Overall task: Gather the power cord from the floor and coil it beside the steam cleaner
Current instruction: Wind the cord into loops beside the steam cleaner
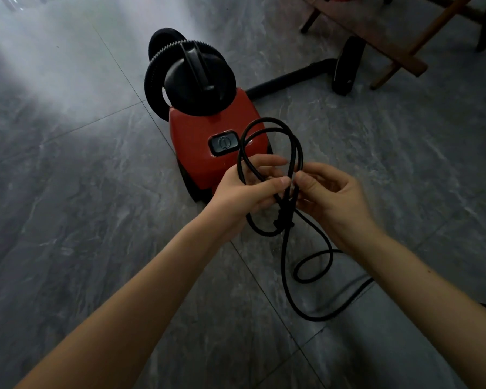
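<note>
A red steam cleaner (pixel 205 136) with a black handle and a ribbed black hose stands on the grey tiled floor, just beyond my hands. The black power cord (pixel 285 265) is partly looped: two loops rise above my hands in front of the cleaner's right side. My left hand (pixel 244 192) is closed around those loops. My right hand (pixel 331 197) pinches the cord next to the left hand's fingertips. Below my hands the cord hangs down, curls on the floor and runs off to the right under my right forearm.
The cleaner's black hose (pixel 289 77) stretches right to a black floor head (pixel 347 66). Wooden furniture legs (pixel 399 51) stand at the top right. Grey tiles (pixel 68 192) spread out to the left and in front.
</note>
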{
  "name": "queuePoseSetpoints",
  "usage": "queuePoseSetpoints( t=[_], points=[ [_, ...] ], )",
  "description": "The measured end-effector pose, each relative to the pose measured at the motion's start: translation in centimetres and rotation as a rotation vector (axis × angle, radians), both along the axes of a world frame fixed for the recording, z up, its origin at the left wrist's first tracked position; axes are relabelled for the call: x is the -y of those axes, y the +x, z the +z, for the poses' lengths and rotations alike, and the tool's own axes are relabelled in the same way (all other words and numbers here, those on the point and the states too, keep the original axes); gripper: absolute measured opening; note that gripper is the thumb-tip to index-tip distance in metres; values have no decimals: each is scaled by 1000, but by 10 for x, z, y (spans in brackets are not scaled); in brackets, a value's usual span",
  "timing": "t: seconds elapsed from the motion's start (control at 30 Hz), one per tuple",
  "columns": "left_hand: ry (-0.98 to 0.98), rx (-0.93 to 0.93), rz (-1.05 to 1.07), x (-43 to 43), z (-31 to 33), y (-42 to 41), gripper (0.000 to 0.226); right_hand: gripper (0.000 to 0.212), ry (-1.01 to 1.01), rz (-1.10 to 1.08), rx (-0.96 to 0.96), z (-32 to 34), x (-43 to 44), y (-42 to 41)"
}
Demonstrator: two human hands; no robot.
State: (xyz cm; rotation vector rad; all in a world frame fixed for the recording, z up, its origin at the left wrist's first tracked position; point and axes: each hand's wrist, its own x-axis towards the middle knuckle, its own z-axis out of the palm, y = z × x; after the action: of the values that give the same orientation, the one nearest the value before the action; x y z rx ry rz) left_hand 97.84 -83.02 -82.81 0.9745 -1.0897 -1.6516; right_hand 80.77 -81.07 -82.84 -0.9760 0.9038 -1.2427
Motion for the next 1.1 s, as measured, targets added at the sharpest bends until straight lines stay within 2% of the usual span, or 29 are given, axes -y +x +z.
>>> queuePoseSetpoints(
  t=[0.1, 0.2, 0.3, 0.37, 0.5, 0.7, 0.9, 1.1],
  points=[
    [10, 10, -36, 0, -2, -2, 28, 24, -10, 10, 22, -1, -2, 2],
    [7, 46, -70, -1, -3, -2, 27, 27, 10, 9, -36, -1, -1, 0],
    [10, 95, -62, -1, -3, -2, 26, 18, -9, -30, -141, -3, 1, -2],
    [2, 69, -40, 0, -3, 0, 22, 14, -34, -49, -172, -4, 1, -3],
    [-39, -37, 47, 0, 0, 3, 2, 20, 10, -99, -95, -4, 4, -9],
    [122, -200, 186, 7, 6, -4, 33, 15, 83, -36, -37, -4, 7, -8],
    [132, -265, 186, 10, 1, -15, 32, 13, 137, 18, 7, -6, -1, -1],
    [106, -81, 101, 9, -1, -12, 26, 14, 121, 1, -50, 0, -1, -4]
  ],
)
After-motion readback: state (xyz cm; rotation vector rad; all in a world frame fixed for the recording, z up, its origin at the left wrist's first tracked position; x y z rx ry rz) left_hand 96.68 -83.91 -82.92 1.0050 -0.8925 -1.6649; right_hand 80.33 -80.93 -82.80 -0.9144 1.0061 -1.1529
